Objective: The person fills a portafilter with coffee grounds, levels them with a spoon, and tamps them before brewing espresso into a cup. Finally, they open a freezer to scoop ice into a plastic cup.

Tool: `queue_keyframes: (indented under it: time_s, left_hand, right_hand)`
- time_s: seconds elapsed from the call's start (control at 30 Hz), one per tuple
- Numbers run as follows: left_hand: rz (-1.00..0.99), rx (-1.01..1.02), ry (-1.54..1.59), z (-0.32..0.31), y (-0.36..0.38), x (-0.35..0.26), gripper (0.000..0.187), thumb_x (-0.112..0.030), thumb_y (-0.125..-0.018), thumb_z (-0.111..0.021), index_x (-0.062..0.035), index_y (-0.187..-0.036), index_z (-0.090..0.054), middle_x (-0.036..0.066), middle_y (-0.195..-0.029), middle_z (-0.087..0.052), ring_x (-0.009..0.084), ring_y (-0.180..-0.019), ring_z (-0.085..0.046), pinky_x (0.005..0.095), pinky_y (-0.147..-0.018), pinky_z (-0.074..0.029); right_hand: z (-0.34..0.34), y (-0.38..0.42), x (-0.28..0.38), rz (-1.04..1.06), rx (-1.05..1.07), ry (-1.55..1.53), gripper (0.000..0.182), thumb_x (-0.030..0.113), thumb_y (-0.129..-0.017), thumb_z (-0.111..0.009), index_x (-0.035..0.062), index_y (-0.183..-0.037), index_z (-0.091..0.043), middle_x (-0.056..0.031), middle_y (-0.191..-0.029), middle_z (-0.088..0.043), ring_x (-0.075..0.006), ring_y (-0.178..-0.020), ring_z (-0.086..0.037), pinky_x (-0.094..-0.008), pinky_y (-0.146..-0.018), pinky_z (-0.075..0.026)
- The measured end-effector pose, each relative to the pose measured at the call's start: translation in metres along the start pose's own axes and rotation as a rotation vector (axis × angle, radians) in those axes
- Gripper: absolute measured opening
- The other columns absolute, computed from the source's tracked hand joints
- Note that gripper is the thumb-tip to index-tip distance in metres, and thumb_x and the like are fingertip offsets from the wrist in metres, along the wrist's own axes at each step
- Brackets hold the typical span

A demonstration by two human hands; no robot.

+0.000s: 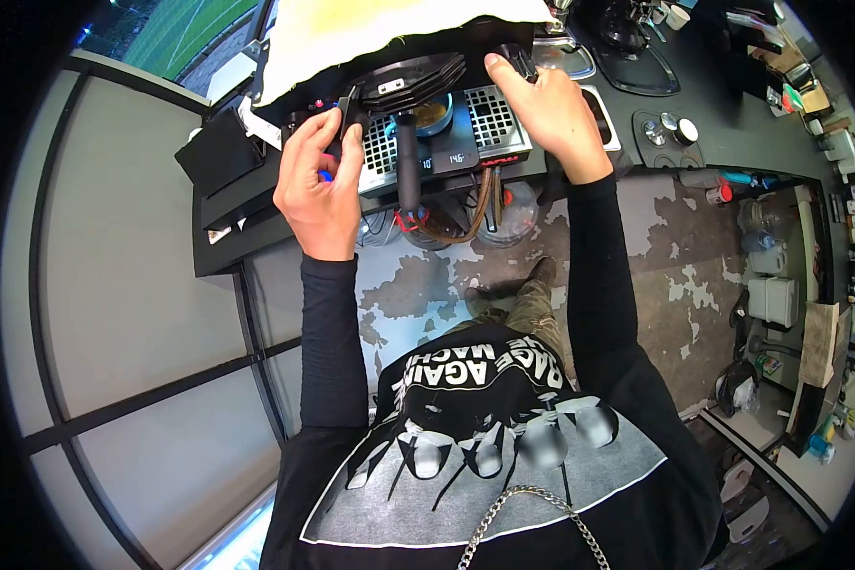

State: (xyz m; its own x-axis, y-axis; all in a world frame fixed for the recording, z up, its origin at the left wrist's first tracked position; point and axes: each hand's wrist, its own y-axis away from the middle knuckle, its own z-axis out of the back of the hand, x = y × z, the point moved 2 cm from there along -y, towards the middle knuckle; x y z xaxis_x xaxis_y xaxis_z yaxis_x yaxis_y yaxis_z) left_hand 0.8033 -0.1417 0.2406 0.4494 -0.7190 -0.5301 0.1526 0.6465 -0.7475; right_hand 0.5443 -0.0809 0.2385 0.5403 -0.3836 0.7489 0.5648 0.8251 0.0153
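Note:
In the head view, my left hand pinches a black lever on the left front of an espresso machine. At the machine's right side, my right hand is closed around a dark part, its fingers partly hidden. Between my hands a portafilter sits in the machine, its black handle pointing toward me. Below it, a blue cup with brownish liquid stands on a black scale with lit digits. The scale rests on the drip tray's metal grid.
A pale cloth covers the machine's top. A black tray and a dark mat with small metal items are on the counter to the right. Hoses and clear containers are below the counter edge.

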Motion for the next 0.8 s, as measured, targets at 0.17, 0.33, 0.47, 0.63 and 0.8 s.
queue_keyframes:
  time_s: [0.17,0.33,0.47,0.63,0.8]
  left_hand:
    - [-0.015,-0.004,0.000,-0.0001,-0.0003,0.0000,0.026,-0.005,-0.085,-0.083,-0.0041,-0.110,-0.078,0.007,-0.113,-0.075,0.0074,-0.068,-0.060,0.0221,-0.058,-0.049]
    - [-0.004,0.000,0.009,0.0003,-0.0004,-0.0001,0.026,-0.005,-0.085,-0.083,-0.0043,-0.110,-0.078,0.008,-0.113,-0.075,0.0083,-0.071,-0.062,0.0224,-0.059,-0.050]
    - [0.010,0.011,-0.001,-0.0006,0.0018,0.0027,0.029,-0.009,-0.088,-0.083,-0.0057,-0.116,-0.078,0.008,-0.115,-0.073,0.0065,-0.071,-0.061,0.0217,-0.065,-0.052]
    - [0.021,0.026,-0.013,0.0013,0.0022,0.0002,0.029,-0.009,-0.088,-0.083,-0.0059,-0.117,-0.078,0.008,-0.115,-0.073,0.0068,-0.072,-0.061,0.0217,-0.065,-0.052]
    - [0.036,0.032,-0.018,0.0015,0.0021,-0.0008,0.030,-0.010,-0.088,-0.083,-0.0061,-0.118,-0.077,0.007,-0.115,-0.073,0.0069,-0.072,-0.061,0.0218,-0.065,-0.052]
  right_hand:
    - [0.0020,0.0026,0.0021,0.008,0.007,-0.026,0.081,0.071,-0.088,-0.055,-0.0075,-0.069,-0.066,-0.0266,-0.071,-0.068,-0.0422,-0.077,-0.072,-0.0481,-0.075,-0.055]
    - [0.0012,0.0016,0.0019,0.016,0.004,-0.015,0.081,0.071,-0.089,-0.055,-0.0072,-0.069,-0.066,-0.0266,-0.072,-0.068,-0.0426,-0.078,-0.072,-0.0484,-0.076,-0.055]
    - [-0.0004,-0.0001,-0.0001,0.020,-0.003,-0.019,0.081,0.070,-0.089,-0.055,-0.0071,-0.070,-0.067,-0.0266,-0.072,-0.068,-0.0432,-0.079,-0.072,-0.0488,-0.077,-0.055]
    - [0.0005,0.0014,0.0014,0.028,-0.005,-0.017,0.080,0.069,-0.089,-0.055,-0.0072,-0.070,-0.066,-0.0262,-0.070,-0.067,-0.0419,-0.077,-0.072,-0.0479,-0.075,-0.055]
    - [-0.0003,0.0013,0.0012,0.042,-0.017,-0.036,0.080,0.069,-0.090,-0.055,-0.0072,-0.068,-0.065,-0.0253,-0.067,-0.066,-0.0402,-0.073,-0.071,-0.0466,-0.073,-0.055]
